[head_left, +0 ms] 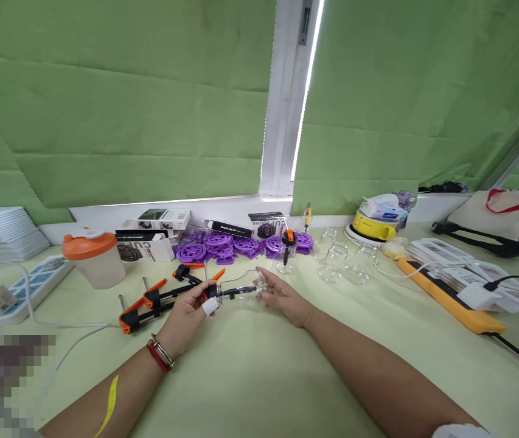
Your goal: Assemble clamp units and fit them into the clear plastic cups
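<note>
My left hand (190,313), a white wrap on one finger, is closed around an orange-and-black top with a long black stem (236,294). That stem lies inside a clear glass bottle (245,281) held on its side, its neck towards my left hand. My right hand (284,297) grips the bottle's base end. Left of it, several similar orange-and-black tops with stems (149,304) lie on the table. Behind the bottle, another glass bottle (285,264) stands upright with an orange-and-black top on it. Several clear glass bottles (332,267) stand to the right.
Purple plastic parts (218,242) and cup-holder boxes (147,248) line the back. An orange-lidded shaker (97,261) and a white power strip (35,289) are left. Right are a yellow pot (373,226), an orange power strip (446,295), white frames (451,261) and cables.
</note>
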A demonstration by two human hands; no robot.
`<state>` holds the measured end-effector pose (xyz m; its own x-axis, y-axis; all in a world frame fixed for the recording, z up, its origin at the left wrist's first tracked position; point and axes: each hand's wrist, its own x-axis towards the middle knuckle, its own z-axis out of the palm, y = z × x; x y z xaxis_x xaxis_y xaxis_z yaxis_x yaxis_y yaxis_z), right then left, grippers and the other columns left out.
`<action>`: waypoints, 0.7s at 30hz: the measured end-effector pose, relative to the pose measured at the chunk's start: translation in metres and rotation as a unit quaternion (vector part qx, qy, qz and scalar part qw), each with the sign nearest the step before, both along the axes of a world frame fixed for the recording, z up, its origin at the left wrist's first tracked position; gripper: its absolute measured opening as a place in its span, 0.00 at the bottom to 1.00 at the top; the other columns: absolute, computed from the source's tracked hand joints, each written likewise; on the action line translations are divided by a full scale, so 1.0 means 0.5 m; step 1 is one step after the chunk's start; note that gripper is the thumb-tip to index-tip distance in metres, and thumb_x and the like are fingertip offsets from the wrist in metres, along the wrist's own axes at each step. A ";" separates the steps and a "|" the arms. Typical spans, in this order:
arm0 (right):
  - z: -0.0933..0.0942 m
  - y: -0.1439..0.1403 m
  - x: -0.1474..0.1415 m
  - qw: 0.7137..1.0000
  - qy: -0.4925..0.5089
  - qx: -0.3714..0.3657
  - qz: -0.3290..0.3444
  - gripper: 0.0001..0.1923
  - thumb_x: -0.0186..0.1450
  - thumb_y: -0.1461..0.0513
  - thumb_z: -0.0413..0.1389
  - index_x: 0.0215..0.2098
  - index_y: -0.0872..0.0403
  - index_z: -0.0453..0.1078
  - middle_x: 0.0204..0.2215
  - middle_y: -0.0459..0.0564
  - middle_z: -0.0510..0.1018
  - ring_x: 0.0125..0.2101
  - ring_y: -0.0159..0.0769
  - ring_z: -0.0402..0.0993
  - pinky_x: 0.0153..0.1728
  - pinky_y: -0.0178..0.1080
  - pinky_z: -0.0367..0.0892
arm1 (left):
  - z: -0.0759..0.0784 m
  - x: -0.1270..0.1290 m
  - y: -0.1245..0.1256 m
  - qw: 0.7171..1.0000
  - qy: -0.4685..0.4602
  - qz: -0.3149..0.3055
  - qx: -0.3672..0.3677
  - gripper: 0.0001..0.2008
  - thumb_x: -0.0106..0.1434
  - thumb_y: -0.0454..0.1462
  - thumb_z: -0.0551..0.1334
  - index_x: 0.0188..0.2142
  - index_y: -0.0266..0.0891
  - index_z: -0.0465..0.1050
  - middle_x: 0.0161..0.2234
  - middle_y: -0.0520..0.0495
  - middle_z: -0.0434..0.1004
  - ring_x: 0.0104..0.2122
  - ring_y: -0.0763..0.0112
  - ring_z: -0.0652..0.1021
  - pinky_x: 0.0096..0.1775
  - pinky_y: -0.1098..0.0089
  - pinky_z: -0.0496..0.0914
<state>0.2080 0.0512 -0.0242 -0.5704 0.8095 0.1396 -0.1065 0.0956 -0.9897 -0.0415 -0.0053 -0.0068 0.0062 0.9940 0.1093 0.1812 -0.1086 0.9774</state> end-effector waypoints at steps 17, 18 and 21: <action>-0.008 0.009 0.010 0.999 0.012 0.016 0.032 0.43 0.55 0.55 0.63 0.64 0.44 0.48 0.57 0.53 0.59 0.49 0.36 0.63 0.49 0.42 0.60 | -0.005 -0.005 0.003 1.000 0.002 -0.001 0.001 0.27 0.53 0.43 0.63 0.51 0.34 0.65 0.33 0.49 0.72 0.28 0.74 0.71 0.36 0.68 0.68; -0.008 0.009 0.009 0.999 0.014 0.005 0.031 0.42 0.55 0.55 0.63 0.63 0.44 0.50 0.54 0.53 0.62 0.47 0.36 0.65 0.48 0.41 0.61 | -0.004 -0.004 0.002 1.000 0.003 -0.002 0.001 0.27 0.53 0.43 0.63 0.51 0.35 0.66 0.33 0.49 0.72 0.29 0.74 0.71 0.36 0.68 0.69; -0.007 0.010 0.005 0.999 0.010 -0.030 0.007 0.37 0.55 0.53 0.62 0.60 0.47 0.55 0.45 0.51 0.68 0.39 0.34 0.68 0.38 0.37 0.63 | -0.001 0.001 0.000 1.000 0.008 0.000 0.005 0.27 0.52 0.44 0.64 0.50 0.36 0.67 0.34 0.50 0.72 0.29 0.74 0.71 0.35 0.68 0.69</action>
<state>0.2104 0.0563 -0.0279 -0.5788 0.8088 0.1035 -0.1277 0.0355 -0.9912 -0.0411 -0.0054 -0.0070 0.0074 0.9930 0.1183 0.1959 -0.1174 0.9736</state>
